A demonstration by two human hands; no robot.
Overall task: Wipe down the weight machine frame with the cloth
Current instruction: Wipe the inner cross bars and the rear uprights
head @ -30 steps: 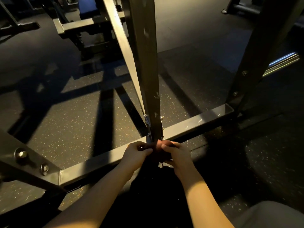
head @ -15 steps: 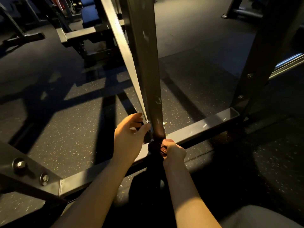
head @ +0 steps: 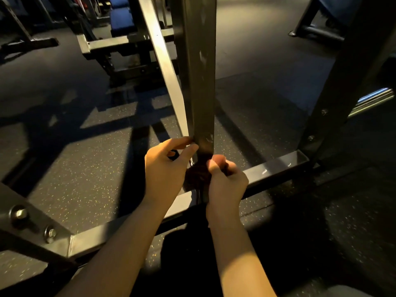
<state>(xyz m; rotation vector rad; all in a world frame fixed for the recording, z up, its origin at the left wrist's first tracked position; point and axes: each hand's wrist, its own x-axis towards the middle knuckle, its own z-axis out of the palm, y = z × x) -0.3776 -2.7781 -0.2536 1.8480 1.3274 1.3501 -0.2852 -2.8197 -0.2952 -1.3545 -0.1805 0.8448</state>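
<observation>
A dark upright post (head: 201,82) of the weight machine frame rises from a floor crossbar (head: 274,168). A dark reddish cloth (head: 198,174) is bunched against the post's lower end. My right hand (head: 225,181) grips the cloth and presses it to the post from the right. On the left side, my left hand (head: 167,168) holds the post's edge, its fingers curled behind it and the thumb on its front face. Most of the cloth is hidden between my hands and in shadow.
A slanted brace (head: 165,61) runs up beside the post. Another frame upright (head: 342,82) stands at right, with a chrome bar (head: 372,99) behind it. A bolted joint (head: 20,213) sits at lower left. Blue-padded benches (head: 122,20) stand at the back on speckled rubber floor (head: 85,168).
Both hands were at the foot of the post on the cloth. My left hand came off and took hold of the post higher up. My right hand slid the cloth up the post.
</observation>
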